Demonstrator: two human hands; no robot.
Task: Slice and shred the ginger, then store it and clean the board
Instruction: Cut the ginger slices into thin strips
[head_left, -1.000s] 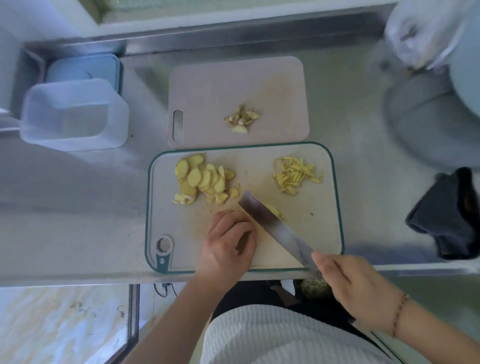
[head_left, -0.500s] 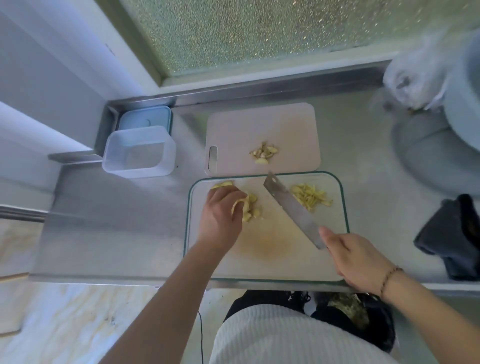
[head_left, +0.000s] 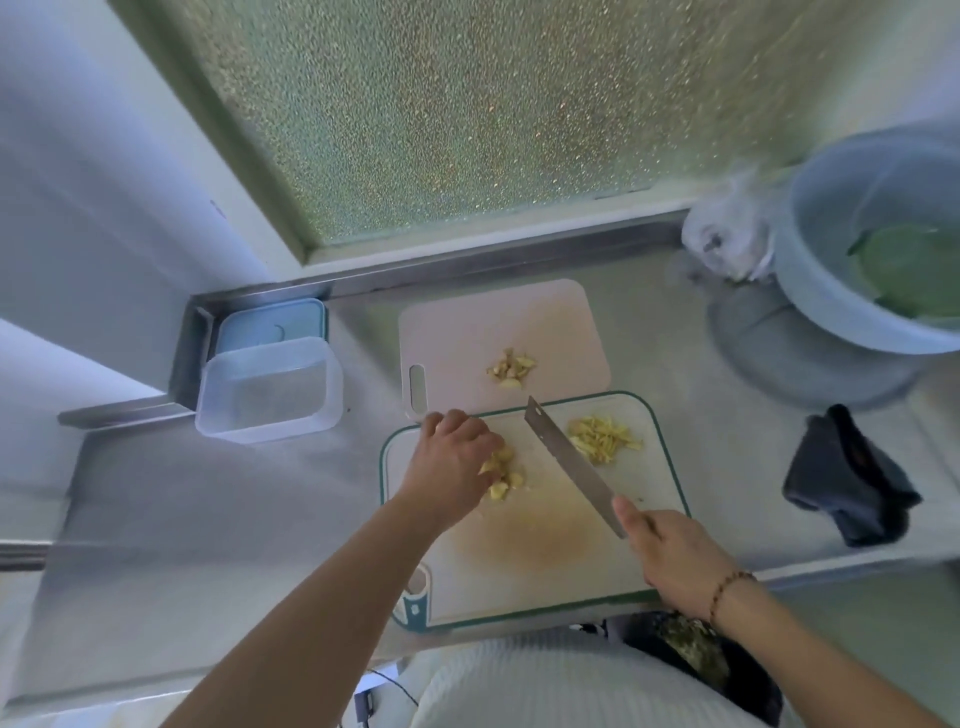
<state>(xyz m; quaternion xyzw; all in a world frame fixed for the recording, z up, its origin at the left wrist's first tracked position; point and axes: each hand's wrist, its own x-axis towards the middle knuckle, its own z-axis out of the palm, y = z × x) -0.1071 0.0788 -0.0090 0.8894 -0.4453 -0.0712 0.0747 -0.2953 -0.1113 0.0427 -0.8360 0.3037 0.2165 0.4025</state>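
Frosted glass fills the window behind a steel tabletop (head_left: 218, 519) that runs along a pale wall. On the tabletop, nearest the person, lies a white cutting board (head_left: 545, 551) with a green rim, stained brownish at its middle. The left hand (head_left: 452, 467) reaches over the board's far left part, its grip curled over a heap of ginger slices (head_left: 501, 475); a few slices show past the fingertips, but how many it actually holds is hidden under the palm. The right hand (head_left: 670, 556) has its grip closed around the handle of a knife (head_left: 569, 457), whose long blade slants across the board from near right to far left, between the slices and a small pile of shredded ginger (head_left: 605, 439) at the board's far right. Touching the far edge of this board is a second, pinkish board (head_left: 467, 332) carrying a little heap of ginger scraps (head_left: 511, 369). To the left, in the corner, stands a clear plastic box (head_left: 267, 389) with its blue lid (head_left: 267, 325) lying just behind it. On the right, a dark cloth (head_left: 847, 478) lies crumpled near the tabletop's edge, and farther back a grey basin (head_left: 810, 275) holds something green.
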